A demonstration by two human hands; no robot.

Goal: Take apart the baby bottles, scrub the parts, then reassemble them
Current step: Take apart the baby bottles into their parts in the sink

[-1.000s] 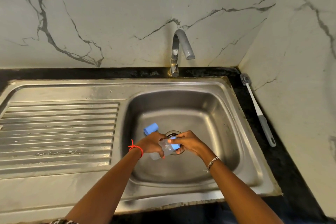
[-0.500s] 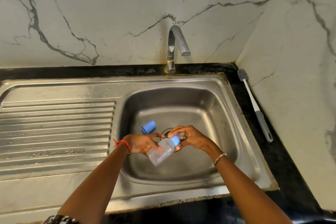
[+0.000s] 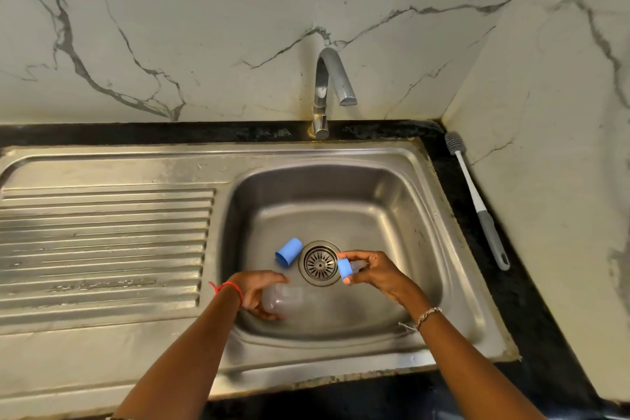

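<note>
Bottle and collar in separate hands

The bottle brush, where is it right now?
In the head view, the bottle brush lies untouched on the dark counter right of the sink, along the marble wall.

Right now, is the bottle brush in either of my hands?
No. The bottle brush lies on the dark counter to the right of the sink, away from both hands.

White marble-veined walls meet in a corner above a black worktop holding a steel sink under warm light
</note>
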